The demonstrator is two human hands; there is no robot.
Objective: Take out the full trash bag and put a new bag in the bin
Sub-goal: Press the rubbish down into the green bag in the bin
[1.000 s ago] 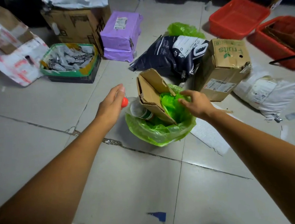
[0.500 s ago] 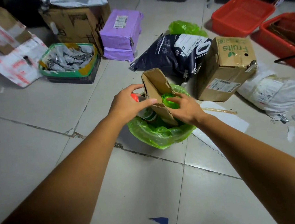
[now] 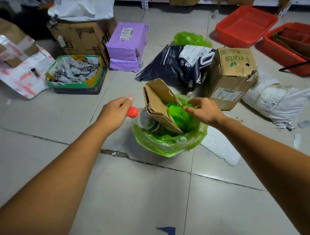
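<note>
A green trash bag (image 3: 168,144) lines a small bin on the floor tiles; the bin itself is hidden under the bag's folded rim. A bent cardboard piece (image 3: 158,102) sticks up out of it, with a clear plastic bottle (image 3: 147,120) with a red cap leaning at its left and crumpled green plastic at its right. My left hand (image 3: 115,112) hovers just left of the red cap, fingers loose, holding nothing. My right hand (image 3: 204,111) is spread over the bag's right side, fingertips near the crumpled plastic. Another green bag (image 3: 190,38) lies on the floor further back.
Right behind the bin stand a fruits carton (image 3: 229,77) and a dark pet-food sack (image 3: 174,65). Purple parcels (image 3: 127,44), a green-rimmed tray of packets (image 3: 75,73), red baskets (image 3: 245,25) and a white sack (image 3: 280,100) ring the area. A white sheet (image 3: 220,149) lies at the bin's right.
Both hands were pressed on the cardboard and bottle half a second ago. They have since pulled apart, left hand to the left, right hand to the right.
</note>
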